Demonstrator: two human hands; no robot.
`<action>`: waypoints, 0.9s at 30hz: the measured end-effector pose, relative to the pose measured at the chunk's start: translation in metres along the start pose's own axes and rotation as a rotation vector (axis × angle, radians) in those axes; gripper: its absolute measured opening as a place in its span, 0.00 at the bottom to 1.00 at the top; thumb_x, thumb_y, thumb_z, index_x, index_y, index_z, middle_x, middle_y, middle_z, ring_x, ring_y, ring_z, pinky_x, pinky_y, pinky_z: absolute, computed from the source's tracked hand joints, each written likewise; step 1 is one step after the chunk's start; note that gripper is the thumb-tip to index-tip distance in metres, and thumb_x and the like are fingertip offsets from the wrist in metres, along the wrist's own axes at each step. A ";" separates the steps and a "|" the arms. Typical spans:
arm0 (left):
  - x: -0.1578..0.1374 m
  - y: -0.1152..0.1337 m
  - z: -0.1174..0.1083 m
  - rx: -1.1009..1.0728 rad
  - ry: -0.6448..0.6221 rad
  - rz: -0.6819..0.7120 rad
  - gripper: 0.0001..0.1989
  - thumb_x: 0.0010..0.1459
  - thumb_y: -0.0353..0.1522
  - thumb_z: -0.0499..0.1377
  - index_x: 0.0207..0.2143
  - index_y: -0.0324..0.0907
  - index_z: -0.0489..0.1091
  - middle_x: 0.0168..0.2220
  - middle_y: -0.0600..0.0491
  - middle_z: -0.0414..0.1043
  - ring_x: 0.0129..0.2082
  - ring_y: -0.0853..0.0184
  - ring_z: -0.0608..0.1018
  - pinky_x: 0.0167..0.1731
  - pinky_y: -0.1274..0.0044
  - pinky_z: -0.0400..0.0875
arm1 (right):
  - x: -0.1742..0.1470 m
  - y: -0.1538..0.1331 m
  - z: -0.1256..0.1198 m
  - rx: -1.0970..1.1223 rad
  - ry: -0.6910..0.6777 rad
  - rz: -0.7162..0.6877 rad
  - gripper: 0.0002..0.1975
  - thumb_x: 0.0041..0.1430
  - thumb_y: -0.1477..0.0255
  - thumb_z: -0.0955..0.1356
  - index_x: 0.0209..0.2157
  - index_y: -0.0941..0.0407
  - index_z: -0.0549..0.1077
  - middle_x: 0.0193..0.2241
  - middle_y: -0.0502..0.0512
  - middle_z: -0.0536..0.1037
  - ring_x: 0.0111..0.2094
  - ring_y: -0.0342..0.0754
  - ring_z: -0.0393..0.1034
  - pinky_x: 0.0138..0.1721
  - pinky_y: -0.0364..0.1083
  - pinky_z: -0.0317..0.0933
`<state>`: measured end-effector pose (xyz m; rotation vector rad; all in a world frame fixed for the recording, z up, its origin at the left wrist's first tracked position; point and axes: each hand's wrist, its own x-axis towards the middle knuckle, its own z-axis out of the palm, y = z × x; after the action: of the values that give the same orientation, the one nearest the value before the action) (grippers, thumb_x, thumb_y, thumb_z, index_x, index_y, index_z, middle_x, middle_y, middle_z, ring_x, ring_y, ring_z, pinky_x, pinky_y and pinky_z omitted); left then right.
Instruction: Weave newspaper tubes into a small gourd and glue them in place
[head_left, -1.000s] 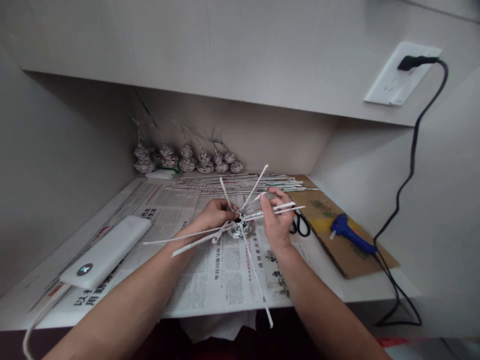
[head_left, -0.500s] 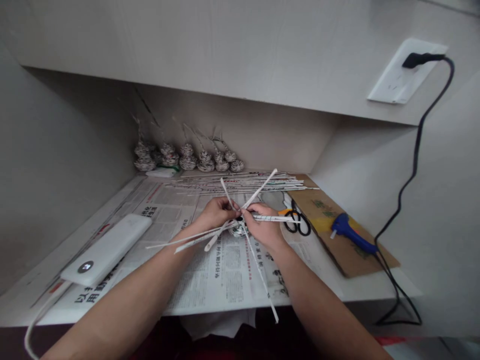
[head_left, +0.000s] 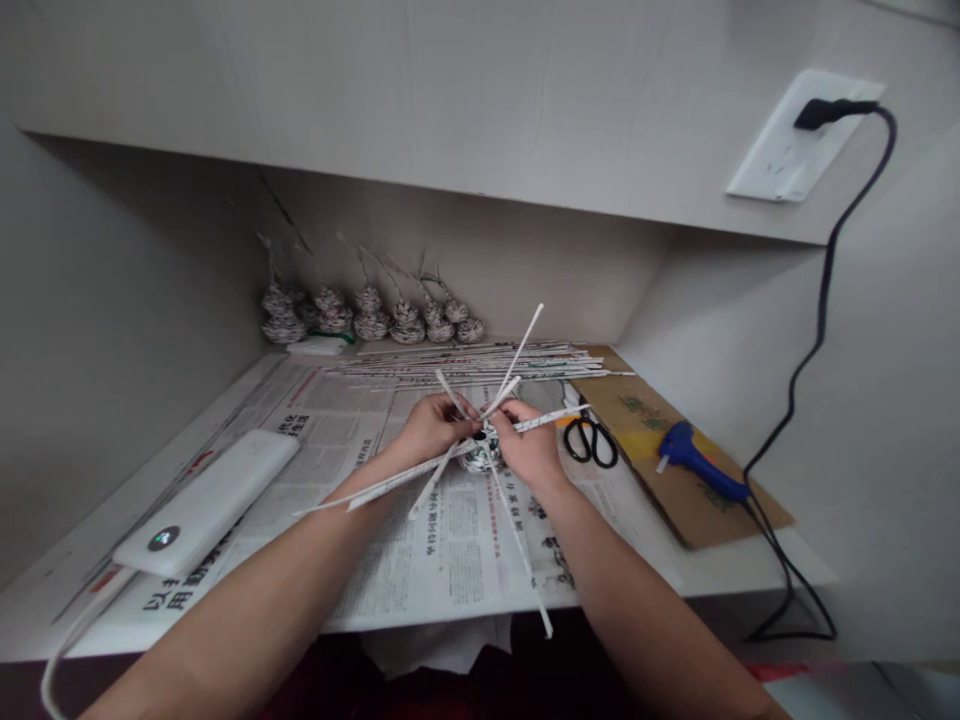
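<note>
Between my hands is a small round weave of rolled newspaper strips (head_left: 482, 459), with several long paper strips (head_left: 416, 476) sticking out of it in all directions. My left hand (head_left: 437, 425) is closed at the weave's left side, fingers pinching the strips near the centre. On the other side, my right hand (head_left: 529, 445) is closed too, thumb and fingers gripping strips by the weave's upper right. The lower part of the weave shows beneath my fingers; the exact fingertip contact is partly hidden.
Woven paper gourds (head_left: 407, 322) line the back wall. Loose paper sticks (head_left: 480, 362) lie before them. Black-handled scissors (head_left: 591, 442) and a blue glue gun (head_left: 701, 463) on cardboard (head_left: 679, 515) are at right, its cord (head_left: 814, 330) running to a socket. A white power bank (head_left: 214, 500) lies left on newspaper.
The strips around the weave have shifted: one now points up more steeply at the back, and the strip at the right tilts upward. Both hands stay at the weave; the view has moved slightly.
</note>
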<state>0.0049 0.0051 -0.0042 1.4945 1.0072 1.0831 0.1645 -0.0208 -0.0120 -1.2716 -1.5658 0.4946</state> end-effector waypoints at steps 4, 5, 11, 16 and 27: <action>-0.004 0.005 0.001 0.108 -0.031 0.068 0.09 0.41 0.33 0.66 0.25 0.38 0.72 0.22 0.55 0.72 0.23 0.70 0.72 0.27 0.78 0.65 | 0.001 0.000 0.000 -0.053 0.020 0.005 0.10 0.56 0.65 0.66 0.30 0.54 0.77 0.25 0.50 0.78 0.28 0.47 0.70 0.31 0.44 0.61; -0.005 0.005 0.002 0.136 -0.033 0.088 0.08 0.42 0.33 0.66 0.25 0.37 0.72 0.23 0.54 0.73 0.24 0.69 0.72 0.28 0.78 0.65 | 0.002 -0.001 0.000 -0.063 0.008 0.023 0.11 0.56 0.64 0.66 0.27 0.54 0.77 0.22 0.49 0.76 0.26 0.46 0.68 0.29 0.43 0.60; -0.010 0.004 0.008 0.256 0.014 0.172 0.05 0.47 0.32 0.63 0.27 0.40 0.73 0.27 0.52 0.76 0.28 0.67 0.75 0.31 0.78 0.67 | 0.007 -0.003 -0.005 0.009 -0.023 0.157 0.11 0.53 0.65 0.67 0.25 0.56 0.77 0.20 0.49 0.74 0.24 0.44 0.65 0.26 0.42 0.56; -0.012 0.004 0.006 0.226 -0.072 0.240 0.05 0.50 0.33 0.62 0.29 0.40 0.75 0.31 0.51 0.77 0.33 0.65 0.76 0.37 0.77 0.68 | 0.008 0.001 -0.003 0.071 0.010 0.200 0.10 0.50 0.65 0.69 0.25 0.57 0.78 0.20 0.50 0.76 0.23 0.45 0.67 0.26 0.42 0.59; 0.000 -0.005 0.001 -0.063 -0.147 -0.040 0.12 0.39 0.35 0.69 0.24 0.37 0.73 0.25 0.52 0.75 0.26 0.69 0.74 0.31 0.77 0.67 | 0.003 -0.002 0.001 0.165 -0.012 0.080 0.08 0.51 0.65 0.69 0.29 0.55 0.79 0.26 0.51 0.80 0.28 0.47 0.72 0.31 0.43 0.64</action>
<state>0.0055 0.0059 -0.0097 1.4738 0.8891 0.9539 0.1628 -0.0187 -0.0094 -1.2099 -1.4569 0.6690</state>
